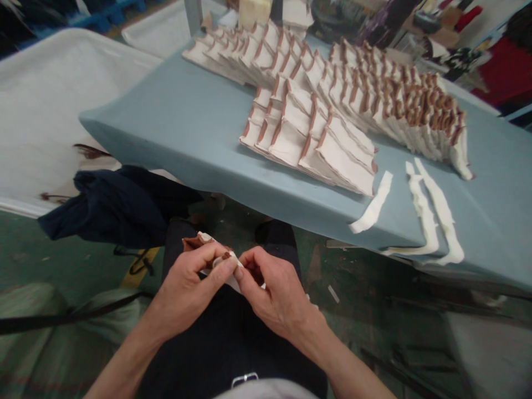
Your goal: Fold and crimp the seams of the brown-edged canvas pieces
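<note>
Beyond the grip, a blue-topped table (162,119) carries rows of folded pieces (305,133). A worker's left hand (187,285) and right hand (279,285) pinch a brown-and-white piece (198,242) between them, seemingly light and pliable, best held by its edges.

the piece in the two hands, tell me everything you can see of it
The piece looks like thin, flexible leather or fabric, with brown and white surfaces. It is bent, and a brown end shows beyond the left hand. That hand and the right hand both pinch it above the lap, hiding much of its outline.
</note>
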Available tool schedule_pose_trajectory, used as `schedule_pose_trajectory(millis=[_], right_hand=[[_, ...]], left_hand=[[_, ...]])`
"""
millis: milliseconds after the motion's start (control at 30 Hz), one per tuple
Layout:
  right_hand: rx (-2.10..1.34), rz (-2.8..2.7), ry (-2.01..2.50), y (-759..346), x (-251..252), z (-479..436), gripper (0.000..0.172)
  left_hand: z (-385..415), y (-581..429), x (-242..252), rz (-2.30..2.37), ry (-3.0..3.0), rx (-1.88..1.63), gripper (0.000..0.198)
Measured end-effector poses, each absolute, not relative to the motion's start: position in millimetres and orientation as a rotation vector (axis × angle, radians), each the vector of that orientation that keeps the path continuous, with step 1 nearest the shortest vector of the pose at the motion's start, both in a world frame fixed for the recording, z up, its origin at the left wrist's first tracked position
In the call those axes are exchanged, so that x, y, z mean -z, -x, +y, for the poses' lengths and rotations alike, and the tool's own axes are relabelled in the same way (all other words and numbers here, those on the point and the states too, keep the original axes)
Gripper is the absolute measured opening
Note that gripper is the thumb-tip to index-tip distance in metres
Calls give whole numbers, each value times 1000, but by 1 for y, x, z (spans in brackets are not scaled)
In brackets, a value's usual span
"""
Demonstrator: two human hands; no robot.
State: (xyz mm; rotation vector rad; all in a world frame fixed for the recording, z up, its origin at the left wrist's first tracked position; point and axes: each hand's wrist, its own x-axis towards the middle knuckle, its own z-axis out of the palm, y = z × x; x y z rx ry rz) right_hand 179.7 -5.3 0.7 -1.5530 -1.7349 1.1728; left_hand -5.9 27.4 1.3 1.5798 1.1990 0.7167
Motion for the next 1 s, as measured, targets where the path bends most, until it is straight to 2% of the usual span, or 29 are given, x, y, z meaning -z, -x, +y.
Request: schedule_pose_trajectory(millis=[200,333,600,733,833,1000], right_hand=[[-1110,-1730,1567,-180,-2,-5,19],[-1078,-1646,1566,-184,-1,-2,16],[-1079,-1556,1577,-211,-3,-8,29],[-1012,-1545,1645,-219,-7,-13,21],[-964,-1502,1733,-219,-4,-14,30],[-1115,-1559,1713,-227,6,-15,45]], left_hand=[[28,3,3,1287,-1564,-813,27],[32,-7,8,1288,-1441,-857,33],[37,-38,6,1258,-1399,-848,38],[35,-51,3,1204,-1444,-849,38],[30,-54,7,1234,-1456,-831,37],[17,-56,29,1395,-1553,-803,33]])
